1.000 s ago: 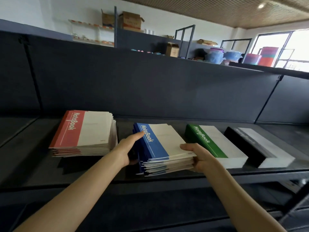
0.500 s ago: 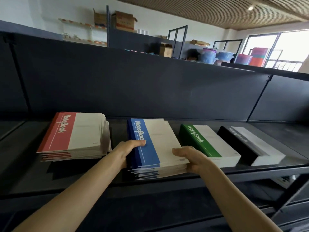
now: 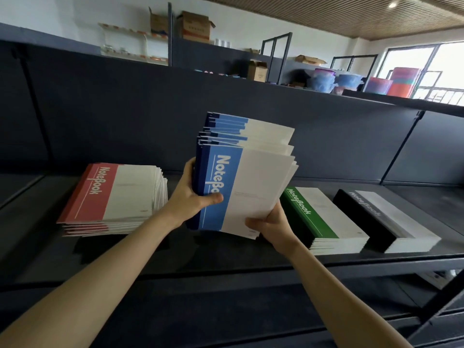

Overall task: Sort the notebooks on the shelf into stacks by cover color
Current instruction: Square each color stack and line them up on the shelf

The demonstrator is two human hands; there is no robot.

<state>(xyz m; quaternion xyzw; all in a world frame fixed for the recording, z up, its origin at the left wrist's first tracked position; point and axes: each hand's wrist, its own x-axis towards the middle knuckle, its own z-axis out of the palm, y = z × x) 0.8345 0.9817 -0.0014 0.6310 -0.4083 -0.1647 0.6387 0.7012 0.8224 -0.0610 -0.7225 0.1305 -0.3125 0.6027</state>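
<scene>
Head view: blue notebooks [image 3: 238, 182] are sitting at the middle of the frame, a fanned bundle tipped up nearly upright with the front cover facing the camera. The notebooks behind are stepping upward toward 12 o'clock. Whether the bundle's lower edge is touching the shelf [image 3: 226, 262] cannot be told.

The left hand [image 3: 193, 197] is gripping the bundle at its 9 o'clock side, along the blue spine. Its thumb is lying across the front cover and its fingers are curling round behind. The right hand [image 3: 273, 224] is holding the bundle's 5 o'clock corner. Its thumb is pressing on the white part of the front cover and its fingers are going underneath, out of sight. Both forearms are reaching in from 6 o'clock.

At 9 o'clock of the bundle, a red notebook stack [image 3: 118, 192] is lying flat on the shelf, near the left hand but apart from it, its lower copies splaying out. At 4 o'clock, a green notebook stack [image 3: 319, 214] is lying flat just beside the right hand. A black notebook stack [image 3: 376, 217] is lying beside it, farther toward 3 o'clock.

Toward 12 o'clock, beyond the dark back panel [image 3: 150, 116], cardboard boxes [image 3: 195, 26] are standing on a higher shelf. Toward 2 o'clock, plastic tubs [image 3: 336, 81] are sitting near the window.
</scene>
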